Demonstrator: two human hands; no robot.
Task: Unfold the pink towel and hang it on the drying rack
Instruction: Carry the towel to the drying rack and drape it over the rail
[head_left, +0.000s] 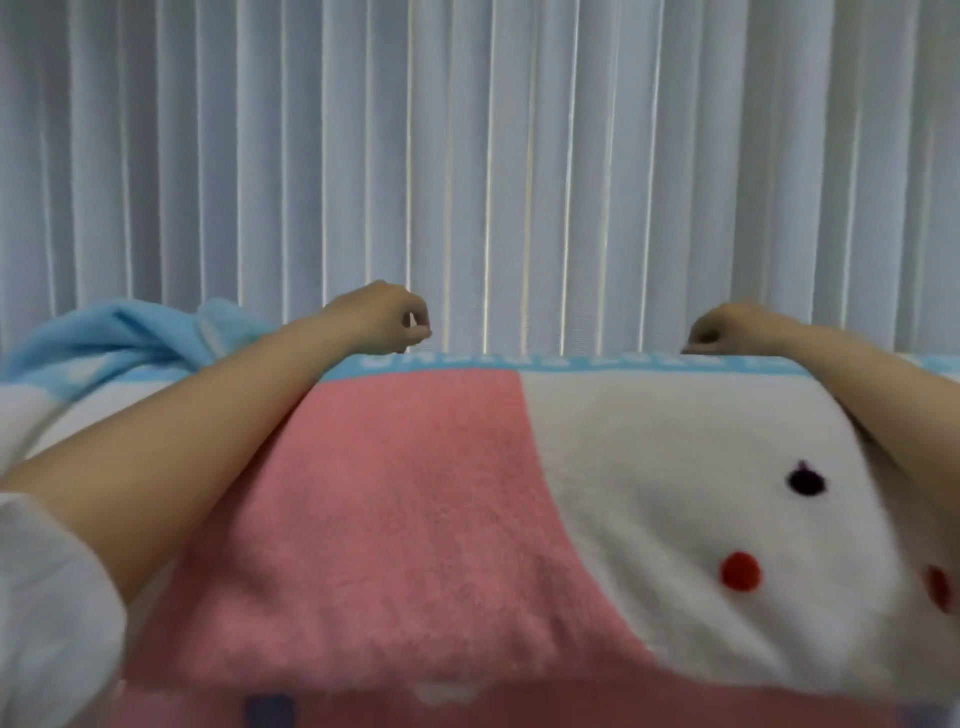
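1. White vertical blinds fill the whole background, hanging behind everything else.
2. Draped in front of the blinds, the pink towel spreads wide across the lower view; whatever carries it is hidden beneath the cloth.
3. Its right part is white with a dark dot and red dots, and a light blue band with blurred white lettering runs along its far edge, nearest the blinds.
4. At that far edge the left hand has its fingers curled, thumb and fingertips pinched together just above the blue band; I cannot tell whether cloth is caught between them.
5. Also at the far edge, to the right, the right hand curls its fingers down onto the band and grips the towel there.
6. Left of the pink towel, a light blue towel lies bunched under the left forearm.
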